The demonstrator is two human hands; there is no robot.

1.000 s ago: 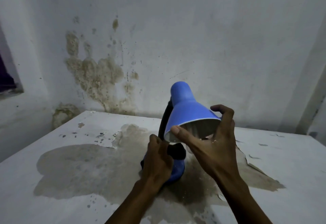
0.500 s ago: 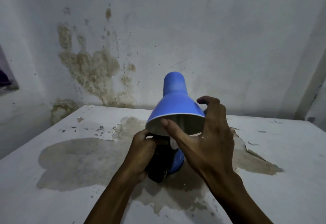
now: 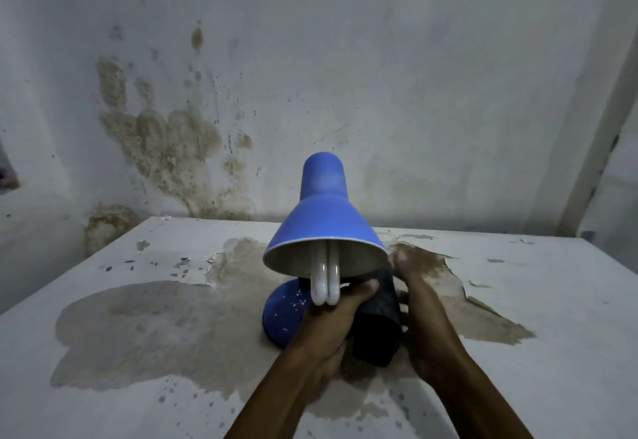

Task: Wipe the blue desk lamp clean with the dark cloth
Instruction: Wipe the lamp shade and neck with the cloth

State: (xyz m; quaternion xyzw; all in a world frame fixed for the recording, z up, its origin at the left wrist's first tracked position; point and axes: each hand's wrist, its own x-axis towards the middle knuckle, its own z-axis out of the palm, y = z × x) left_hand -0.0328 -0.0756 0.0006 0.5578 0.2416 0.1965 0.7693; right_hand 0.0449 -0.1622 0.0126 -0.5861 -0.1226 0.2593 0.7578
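Blue desk lamp [image 3: 324,231] is stood on the stained white table [image 3: 138,335] (bulb exposed). Just below its shade, the dark cloth [image 3: 378,321] is clasped by the left hand [image 3: 328,328]; the cloth's other side is touched by the right hand [image 3: 423,314], grip unclear.

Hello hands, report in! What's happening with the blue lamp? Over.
Left hand gripping dark cloth below the shade. Right hand beside cloth, grip unclear. Blue lamp upright on stained table, bulb exposed. Nothing blocking.

- Blue desk lamp [image 3: 324,228]: matt, smooth shade; base flecked with pale specks.
- Bulb [image 3: 324,283]: glossy white tubes.
- Dark cloth [image 3: 378,324]: soft, dull fabric.
- Worktop [image 3: 138,352]: peeling, stained white paint.
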